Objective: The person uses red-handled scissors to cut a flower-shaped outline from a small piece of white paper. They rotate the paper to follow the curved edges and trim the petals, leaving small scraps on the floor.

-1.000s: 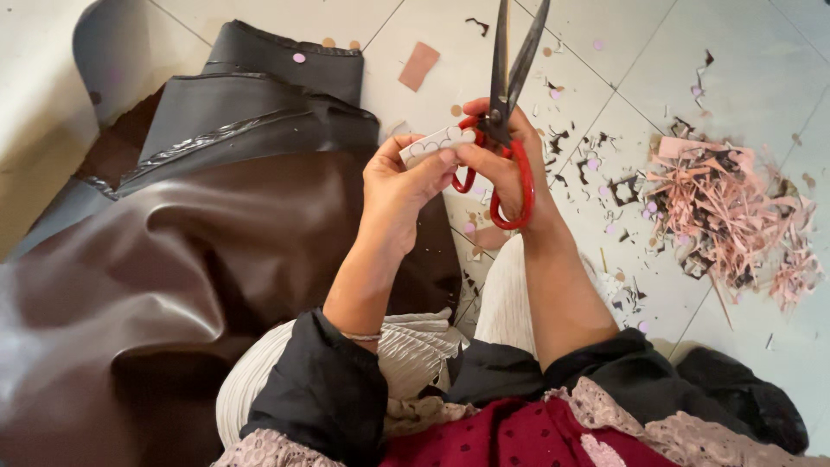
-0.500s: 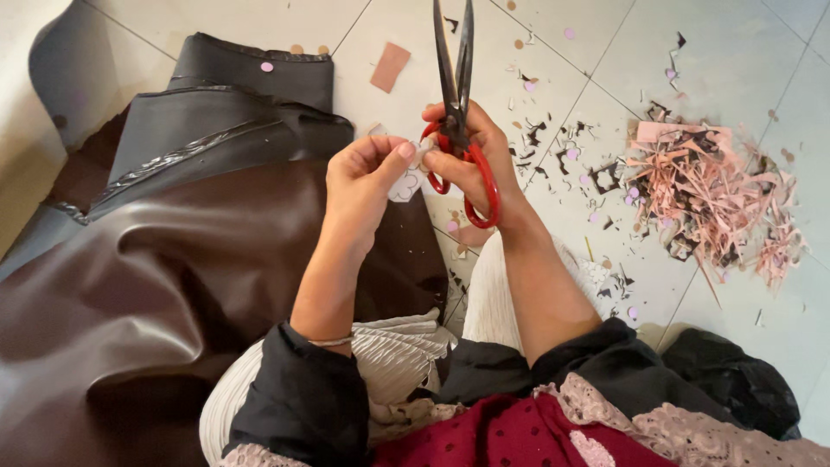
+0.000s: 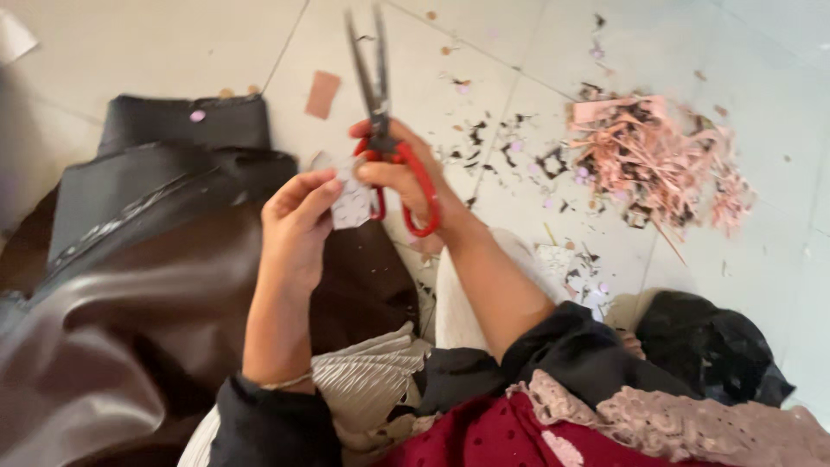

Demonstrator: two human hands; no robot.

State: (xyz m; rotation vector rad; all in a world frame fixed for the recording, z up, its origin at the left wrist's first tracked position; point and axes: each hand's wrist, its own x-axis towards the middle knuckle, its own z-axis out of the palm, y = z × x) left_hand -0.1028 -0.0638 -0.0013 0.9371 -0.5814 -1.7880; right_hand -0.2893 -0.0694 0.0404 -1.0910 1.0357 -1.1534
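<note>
Above the dark brown leather sheet (image 3: 130,329), your right hand (image 3: 406,177) grips the red-handled scissors (image 3: 389,130), blades nearly closed and pointing away from you. Since a second ago they have drifted left, over the leather's edge. Your left hand (image 3: 298,220) pinches a small pale scrap (image 3: 353,203), now right against the scissor handles, so the cutting appears under way. Right of the scissors, a heap of pink offcuts (image 3: 653,160) lies on the tiled floor (image 3: 156,43), with dark snippets (image 3: 484,138) between; nothing blocks your hands.
</note>
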